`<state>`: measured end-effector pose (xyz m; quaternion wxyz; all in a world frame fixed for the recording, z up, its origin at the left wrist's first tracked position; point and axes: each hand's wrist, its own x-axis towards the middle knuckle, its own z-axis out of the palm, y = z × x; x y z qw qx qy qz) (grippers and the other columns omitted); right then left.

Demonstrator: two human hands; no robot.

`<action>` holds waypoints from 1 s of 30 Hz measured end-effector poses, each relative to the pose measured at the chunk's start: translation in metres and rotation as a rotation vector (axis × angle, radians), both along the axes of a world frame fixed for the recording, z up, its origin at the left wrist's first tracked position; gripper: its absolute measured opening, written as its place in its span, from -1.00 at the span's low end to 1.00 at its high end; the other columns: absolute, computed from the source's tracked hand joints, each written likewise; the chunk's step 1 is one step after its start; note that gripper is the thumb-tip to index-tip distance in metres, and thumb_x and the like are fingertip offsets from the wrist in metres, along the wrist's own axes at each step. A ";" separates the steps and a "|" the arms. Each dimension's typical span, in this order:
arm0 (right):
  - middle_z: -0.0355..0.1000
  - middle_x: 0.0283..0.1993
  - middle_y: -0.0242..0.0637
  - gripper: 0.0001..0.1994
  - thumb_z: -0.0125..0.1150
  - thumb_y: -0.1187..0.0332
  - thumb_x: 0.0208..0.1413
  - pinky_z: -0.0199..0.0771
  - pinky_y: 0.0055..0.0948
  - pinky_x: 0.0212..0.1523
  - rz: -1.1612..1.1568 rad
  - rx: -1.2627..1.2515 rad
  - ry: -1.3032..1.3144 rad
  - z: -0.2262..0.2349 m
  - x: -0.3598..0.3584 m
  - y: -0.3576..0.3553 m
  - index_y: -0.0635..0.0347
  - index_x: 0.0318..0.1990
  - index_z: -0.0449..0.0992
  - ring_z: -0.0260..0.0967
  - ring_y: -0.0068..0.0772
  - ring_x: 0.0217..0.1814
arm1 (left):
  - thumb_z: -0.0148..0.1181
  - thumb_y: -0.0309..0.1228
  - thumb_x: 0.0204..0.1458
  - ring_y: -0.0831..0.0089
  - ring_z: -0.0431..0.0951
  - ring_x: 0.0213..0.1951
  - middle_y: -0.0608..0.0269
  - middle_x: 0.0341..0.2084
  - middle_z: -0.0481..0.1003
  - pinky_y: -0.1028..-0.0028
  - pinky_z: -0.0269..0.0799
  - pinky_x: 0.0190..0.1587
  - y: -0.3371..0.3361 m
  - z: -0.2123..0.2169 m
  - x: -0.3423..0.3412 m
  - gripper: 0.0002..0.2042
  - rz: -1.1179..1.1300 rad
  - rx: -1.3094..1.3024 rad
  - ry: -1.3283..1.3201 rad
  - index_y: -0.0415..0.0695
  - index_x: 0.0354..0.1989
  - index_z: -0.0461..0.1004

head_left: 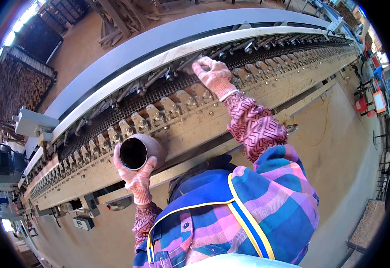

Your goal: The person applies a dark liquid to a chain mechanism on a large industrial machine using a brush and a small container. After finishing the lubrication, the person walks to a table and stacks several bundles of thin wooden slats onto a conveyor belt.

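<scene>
My left hand point(134, 176), in a pink knit glove, grips a round dusty can point(140, 151) with a dark open mouth, held just above the machine's front edge. My right hand point(212, 75), also gloved, reaches out over a long machine point(190, 120) and pinches at a small metal clamp part point(199, 60) in the row near the white rail. Whether anything sits between those fingertips is too small to tell. My patterned sleeves and a plaid shirt fill the lower middle of the view.
A row of several metal clamps point(159, 111) runs along a dark perforated belt point(128, 107). A white and grey rail point(150, 49) lies beyond it. Wood stacks point(18, 82) stand at far left, a control box point(84, 222) hangs below, a red cart point(362, 105) at right.
</scene>
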<state>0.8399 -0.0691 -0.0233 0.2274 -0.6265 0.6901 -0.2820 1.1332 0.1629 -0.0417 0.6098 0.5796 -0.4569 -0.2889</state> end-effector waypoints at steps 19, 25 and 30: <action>0.60 -0.01 -0.09 -0.54 0.25 -0.17 0.08 0.49 -0.21 0.13 -0.389 -0.081 0.080 -0.051 -0.216 -0.048 -0.08 -0.06 0.68 0.54 -0.02 0.08 | 0.57 -0.43 -0.46 0.23 0.45 0.19 0.11 0.15 0.42 0.25 0.35 0.29 -0.003 0.006 -0.010 0.04 0.035 0.062 0.015 -0.15 0.38 0.19; 0.64 -0.06 -0.27 -0.57 0.18 -0.17 0.18 0.54 -0.23 0.04 -0.309 -0.165 0.124 -0.034 -0.196 -0.043 -0.08 -0.05 0.64 0.58 -0.09 0.00 | 0.63 -0.32 -0.46 0.21 0.41 0.22 0.12 0.20 0.39 0.23 0.28 0.34 0.001 0.005 -0.011 0.07 0.069 0.098 0.072 -0.18 0.38 0.19; 0.59 0.01 -0.18 -0.55 0.13 -0.19 0.18 0.50 -0.17 0.11 -0.224 -0.071 0.345 -0.017 -0.182 -0.059 -0.14 0.00 0.61 0.52 -0.02 0.10 | 0.62 -0.30 -0.43 0.22 0.41 0.23 0.12 0.20 0.39 0.25 0.28 0.33 0.004 0.001 -0.004 0.06 0.049 0.066 -0.059 -0.18 0.39 0.18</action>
